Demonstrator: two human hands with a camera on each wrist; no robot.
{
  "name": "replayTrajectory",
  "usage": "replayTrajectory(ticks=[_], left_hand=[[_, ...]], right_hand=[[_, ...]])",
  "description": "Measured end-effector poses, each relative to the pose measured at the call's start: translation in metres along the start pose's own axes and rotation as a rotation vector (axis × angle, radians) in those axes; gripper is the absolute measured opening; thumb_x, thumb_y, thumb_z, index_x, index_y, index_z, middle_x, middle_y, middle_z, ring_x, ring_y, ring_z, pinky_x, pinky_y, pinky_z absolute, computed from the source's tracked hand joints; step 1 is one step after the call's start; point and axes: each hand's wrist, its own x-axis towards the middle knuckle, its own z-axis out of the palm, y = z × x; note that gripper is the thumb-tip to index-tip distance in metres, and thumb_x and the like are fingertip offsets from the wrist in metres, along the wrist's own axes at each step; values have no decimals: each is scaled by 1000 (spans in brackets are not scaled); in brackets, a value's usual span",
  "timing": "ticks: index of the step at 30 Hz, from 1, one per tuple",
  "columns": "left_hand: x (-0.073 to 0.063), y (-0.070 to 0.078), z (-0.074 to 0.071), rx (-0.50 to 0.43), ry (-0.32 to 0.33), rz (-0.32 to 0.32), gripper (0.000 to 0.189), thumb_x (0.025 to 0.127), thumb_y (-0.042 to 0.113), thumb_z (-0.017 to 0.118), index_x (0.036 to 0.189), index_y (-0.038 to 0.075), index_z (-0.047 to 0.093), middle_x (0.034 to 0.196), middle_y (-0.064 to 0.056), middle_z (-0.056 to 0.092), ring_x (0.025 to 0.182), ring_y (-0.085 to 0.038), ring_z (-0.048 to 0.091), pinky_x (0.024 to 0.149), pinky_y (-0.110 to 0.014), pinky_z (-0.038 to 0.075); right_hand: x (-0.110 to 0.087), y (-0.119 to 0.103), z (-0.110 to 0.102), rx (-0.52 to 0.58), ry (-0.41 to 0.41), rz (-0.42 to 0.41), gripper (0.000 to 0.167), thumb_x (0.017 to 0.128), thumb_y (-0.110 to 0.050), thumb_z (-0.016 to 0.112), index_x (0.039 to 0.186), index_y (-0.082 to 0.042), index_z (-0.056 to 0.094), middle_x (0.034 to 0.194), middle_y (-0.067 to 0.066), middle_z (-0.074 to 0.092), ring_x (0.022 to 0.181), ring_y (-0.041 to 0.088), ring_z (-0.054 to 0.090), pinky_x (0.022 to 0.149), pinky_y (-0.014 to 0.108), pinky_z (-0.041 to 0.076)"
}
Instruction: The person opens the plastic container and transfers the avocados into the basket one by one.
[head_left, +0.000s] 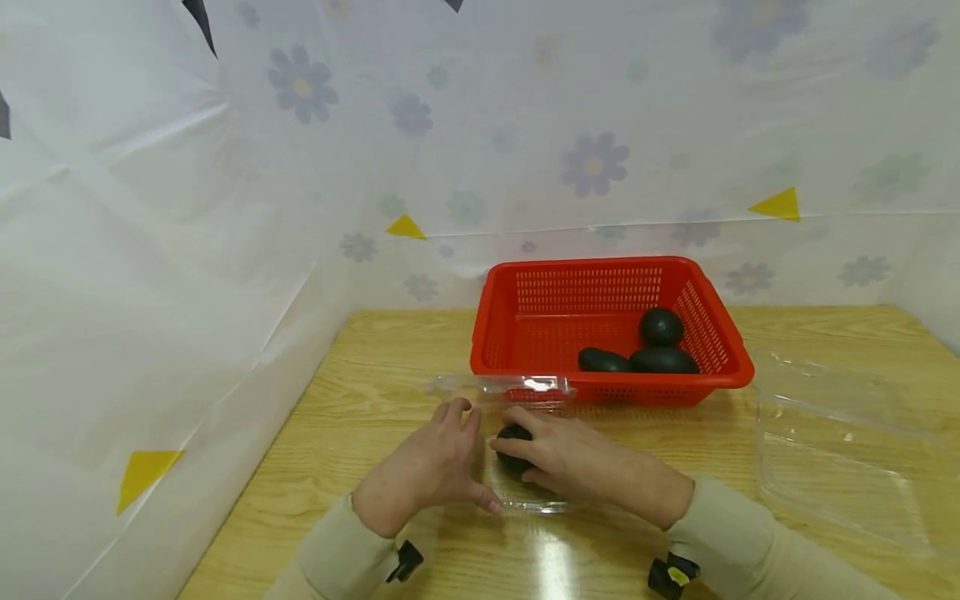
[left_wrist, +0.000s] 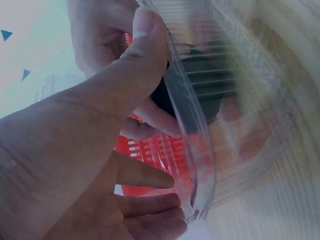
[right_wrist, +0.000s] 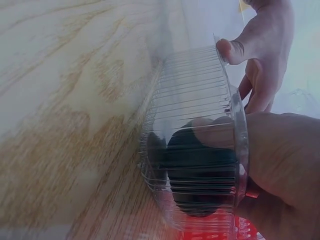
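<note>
A clear plastic clamshell box (head_left: 543, 507) lies open on the table, its hinged lid (head_left: 450, 384) toward the red basket. My right hand (head_left: 566, 454) holds a dark green avocado (head_left: 514, 450) inside the box, fingers and thumb around it. Through the ribbed wall in the right wrist view, the avocado (right_wrist: 200, 170) shows low in the box, with another dark shape beside it. My left hand (head_left: 435, 462) is spread at the box's left end, thumb touching the near rim. In the left wrist view, its fairly straight fingers (left_wrist: 150, 177) reach the opposite rim.
Behind the box stands a red plastic basket (head_left: 600, 379) with several dark green avocados (head_left: 663, 360) in its right part. Another clear plastic box (head_left: 840, 467) lies open at the right. White flowered sheeting (head_left: 450, 150) hangs behind and to the left of the wooden table (head_left: 330, 425).
</note>
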Motion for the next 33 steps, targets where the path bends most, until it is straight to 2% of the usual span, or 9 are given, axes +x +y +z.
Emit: replayTrajectory(ticks=[9, 14, 20, 27, 33], left_hand=[[-2, 1, 3, -18, 32, 14, 115, 60, 76, 75, 140, -1, 43, 142, -23, 44, 129, -37, 48, 97, -40, 55], [-2, 0, 4, -5, 62, 30, 115, 59, 75, 76, 138, -3, 45, 141, -23, 47, 129, -36, 50, 99, -39, 54], [-1, 1, 3, -21, 40, 7, 114, 58, 74, 77, 137, -2, 45, 142, -21, 47, 130, -35, 48, 100, -39, 54], [-1, 1, 3, -23, 31, 9, 115, 59, 75, 77, 137, -3, 45, 140, -20, 48, 129, -34, 49, 100, -38, 53], [-1, 0, 3, -16, 24, 3, 117, 59, 75, 76, 139, -4, 44, 141, -19, 47, 129, -34, 48, 102, -38, 52]], right_hand=[[0, 1, 2, 13, 23, 1, 54, 86, -29, 78, 136, -19, 60, 135, 8, 51, 111, 22, 63, 88, 36, 59], [-2, 3, 4, 87, 9, 34, 56, 88, -33, 76, 139, -21, 57, 136, 5, 51, 111, 19, 62, 90, 38, 58], [-3, 4, 5, 148, -16, 68, 55, 89, -34, 74, 140, -25, 56, 135, 5, 52, 110, 19, 61, 89, 41, 58], [-4, 5, 3, 169, 15, 71, 57, 88, -35, 76, 140, -23, 56, 136, 4, 53, 112, 20, 62, 89, 43, 58], [-4, 2, -7, 184, 47, 137, 61, 87, -38, 75, 142, -23, 53, 139, 3, 54, 111, 21, 63, 87, 43, 58]])
